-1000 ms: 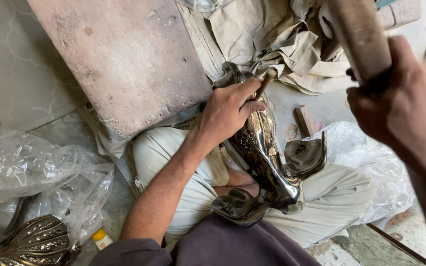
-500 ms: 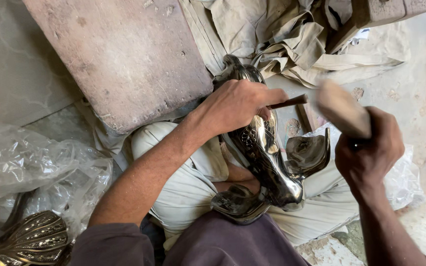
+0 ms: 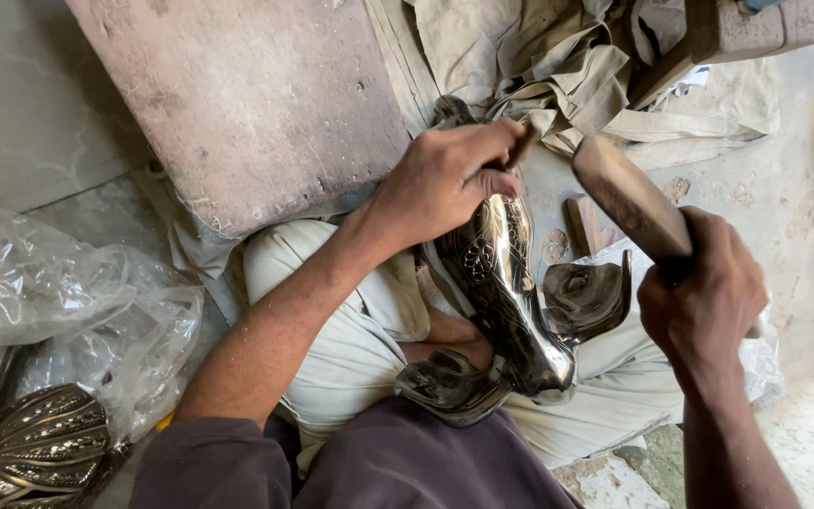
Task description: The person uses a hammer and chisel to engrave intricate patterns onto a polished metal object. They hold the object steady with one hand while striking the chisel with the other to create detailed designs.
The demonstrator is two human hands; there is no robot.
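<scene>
A shiny engraved metal piece [image 3: 509, 311] with curled ends rests on my lap. My left hand [image 3: 445, 179] is closed on a small chisel-like tool [image 3: 523, 149] held against the top of that piece. My right hand [image 3: 704, 292] grips a wooden mallet [image 3: 628, 196] whose head sits just right of the tool, close to my left fingers. The tool's tip is hidden under my fingers.
A worn pinkish stone slab [image 3: 247, 104] lies at the upper left. Crumpled beige cloth [image 3: 558, 66] lies above my hands. Clear plastic bags [image 3: 58, 302] and a ribbed metal ornament [image 3: 30, 452] are at the lower left. A wooden block [image 3: 756, 28] sits at the upper right.
My right hand has swung the mallet down from high at the upper right toward the tool in my left hand. My left hand has stayed on the metal piece.
</scene>
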